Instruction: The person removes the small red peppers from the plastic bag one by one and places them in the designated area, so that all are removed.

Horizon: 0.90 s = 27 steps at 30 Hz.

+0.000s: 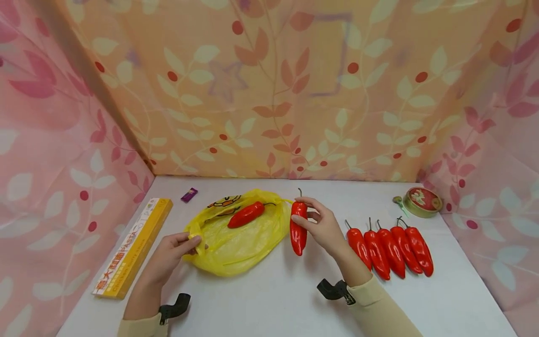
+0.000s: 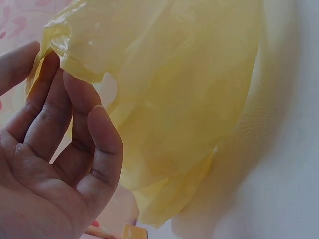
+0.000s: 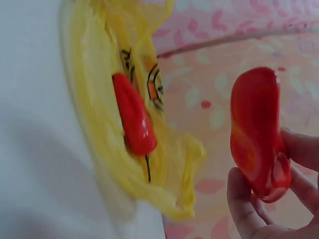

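Observation:
My left hand (image 1: 171, 255) pinches the near left edge of a yellow plastic bag (image 1: 236, 257) between thumb and fingers. The bag lies spread on the white table, and one red chili pepper (image 1: 246, 215) rests in it with its stem toward the right. Just right of the bag, my right hand (image 1: 322, 224) holds a second red chili pepper (image 1: 298, 236) near its stem end, tip pointing down. In the right wrist view this held pepper (image 3: 256, 124) stands apart from the bag (image 3: 89, 99). The left wrist view shows the bag's edge (image 2: 60, 45) at the fingertips.
Several red peppers (image 1: 393, 252) lie in a row at the right, beneath and beyond the right forearm. Behind them stand a round red tin (image 1: 423, 201) and a small green item (image 1: 397, 201). A yellow pasta box (image 1: 134, 248) and a purple packet (image 1: 189, 194) lie at the left.

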Each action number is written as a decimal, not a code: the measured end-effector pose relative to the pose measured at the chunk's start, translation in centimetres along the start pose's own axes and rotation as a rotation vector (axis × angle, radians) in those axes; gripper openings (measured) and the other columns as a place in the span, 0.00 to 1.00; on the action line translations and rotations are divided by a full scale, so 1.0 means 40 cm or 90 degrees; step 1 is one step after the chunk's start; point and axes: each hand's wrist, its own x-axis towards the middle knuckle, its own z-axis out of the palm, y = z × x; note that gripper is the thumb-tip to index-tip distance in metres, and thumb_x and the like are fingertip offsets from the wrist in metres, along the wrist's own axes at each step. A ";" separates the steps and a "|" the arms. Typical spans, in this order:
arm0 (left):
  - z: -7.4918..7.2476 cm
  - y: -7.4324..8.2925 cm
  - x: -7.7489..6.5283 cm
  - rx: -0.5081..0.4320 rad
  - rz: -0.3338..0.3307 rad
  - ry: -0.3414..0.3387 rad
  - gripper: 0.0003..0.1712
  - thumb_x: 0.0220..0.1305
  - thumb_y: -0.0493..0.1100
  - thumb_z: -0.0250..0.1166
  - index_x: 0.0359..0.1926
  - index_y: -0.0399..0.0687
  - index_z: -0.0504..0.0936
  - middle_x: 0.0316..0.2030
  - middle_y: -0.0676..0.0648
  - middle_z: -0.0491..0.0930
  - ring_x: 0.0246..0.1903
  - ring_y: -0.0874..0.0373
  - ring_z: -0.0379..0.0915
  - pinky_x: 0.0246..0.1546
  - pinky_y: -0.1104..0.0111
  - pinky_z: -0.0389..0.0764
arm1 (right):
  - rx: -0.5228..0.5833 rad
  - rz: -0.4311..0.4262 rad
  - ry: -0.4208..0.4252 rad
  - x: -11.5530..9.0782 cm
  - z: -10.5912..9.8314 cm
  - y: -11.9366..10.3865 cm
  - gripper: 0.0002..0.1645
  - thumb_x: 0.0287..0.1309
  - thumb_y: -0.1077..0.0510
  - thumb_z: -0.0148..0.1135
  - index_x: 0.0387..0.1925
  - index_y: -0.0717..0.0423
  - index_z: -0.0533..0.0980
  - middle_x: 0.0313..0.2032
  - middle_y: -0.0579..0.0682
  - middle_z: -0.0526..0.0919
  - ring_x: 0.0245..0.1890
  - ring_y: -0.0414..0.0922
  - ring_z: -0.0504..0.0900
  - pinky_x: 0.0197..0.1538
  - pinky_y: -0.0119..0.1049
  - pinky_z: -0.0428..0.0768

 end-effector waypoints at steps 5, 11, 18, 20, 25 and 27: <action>0.000 0.008 0.010 0.009 0.000 -0.002 0.22 0.72 0.50 0.63 0.48 0.31 0.83 0.36 0.45 0.82 0.41 0.55 0.74 0.46 0.73 0.80 | -0.136 0.017 0.047 -0.044 -0.061 0.033 0.31 0.60 0.44 0.71 0.64 0.37 0.75 0.60 0.52 0.77 0.54 0.56 0.80 0.41 0.42 0.87; -0.004 0.003 0.009 0.014 -0.021 0.002 0.24 0.72 0.53 0.63 0.50 0.33 0.83 0.38 0.48 0.82 0.42 0.55 0.74 0.47 0.73 0.79 | -0.318 0.026 0.053 -0.086 -0.124 0.062 0.32 0.60 0.48 0.72 0.65 0.41 0.75 0.58 0.55 0.79 0.51 0.56 0.81 0.40 0.44 0.87; -0.007 -0.006 0.002 0.003 -0.011 0.010 0.24 0.73 0.52 0.62 0.49 0.32 0.82 0.37 0.48 0.81 0.41 0.55 0.75 0.46 0.73 0.80 | -0.443 0.033 0.040 -0.102 -0.179 0.095 0.32 0.60 0.50 0.71 0.66 0.46 0.75 0.58 0.60 0.79 0.54 0.58 0.79 0.46 0.54 0.85; -0.004 -0.007 0.003 -0.005 -0.001 0.007 0.23 0.73 0.50 0.62 0.48 0.30 0.82 0.36 0.47 0.81 0.40 0.55 0.75 0.45 0.72 0.80 | -0.463 0.043 0.036 -0.106 -0.188 0.103 0.33 0.61 0.49 0.71 0.66 0.48 0.74 0.58 0.61 0.79 0.55 0.59 0.79 0.47 0.57 0.84; 0.000 -0.014 0.006 -0.010 0.000 0.004 0.22 0.73 0.49 0.62 0.48 0.30 0.82 0.34 0.48 0.81 0.39 0.55 0.74 0.45 0.71 0.80 | -0.513 0.056 0.026 -0.105 -0.196 0.117 0.34 0.60 0.49 0.71 0.66 0.48 0.74 0.58 0.63 0.79 0.55 0.60 0.78 0.43 0.57 0.85; 0.000 -0.015 0.008 -0.009 -0.004 0.004 0.22 0.73 0.50 0.62 0.48 0.31 0.82 0.35 0.48 0.81 0.40 0.56 0.74 0.45 0.71 0.80 | -0.532 0.055 0.024 -0.103 -0.197 0.121 0.34 0.59 0.49 0.72 0.66 0.49 0.74 0.58 0.63 0.78 0.55 0.61 0.76 0.42 0.57 0.85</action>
